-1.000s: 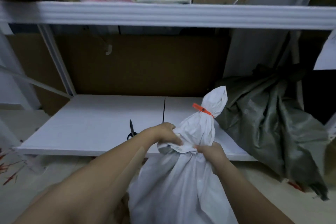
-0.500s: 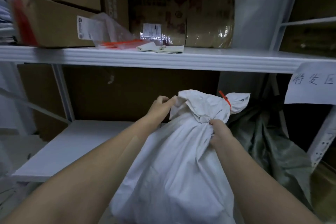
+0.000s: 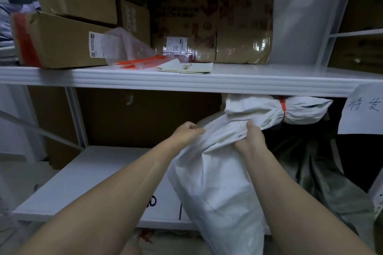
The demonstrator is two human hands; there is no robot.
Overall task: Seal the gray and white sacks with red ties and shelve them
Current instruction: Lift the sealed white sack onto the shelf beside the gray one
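Note:
A white sack [image 3: 215, 188] hangs tilted between my hands above the lower shelf [image 3: 87, 182]. Its neck is bound by a red tie [image 3: 282, 107], and the tied end points right, just under the upper shelf's edge [image 3: 186, 83]. My left hand [image 3: 186, 132] grips a fold of the sack's cloth on the left. My right hand [image 3: 251, 137] grips the bunched cloth below the neck. A gray sack [image 3: 323, 180] slumps on the right, behind and below the white one.
On the upper shelf stand cardboard boxes [image 3: 60, 41], a wrapped carton [image 3: 209, 16], a clear bag of red ties [image 3: 143, 61] and folded paper [image 3: 186, 66]. A handwritten paper label [image 3: 362, 109] hangs at the right. Scissors [image 3: 152, 202] lie on the lower shelf, partly hidden by my arm.
Both hands have lifted the white sack from the lower shelf's front edge up and rightward. Its tied end now reaches under the upper shelf, and my view has tilted up.

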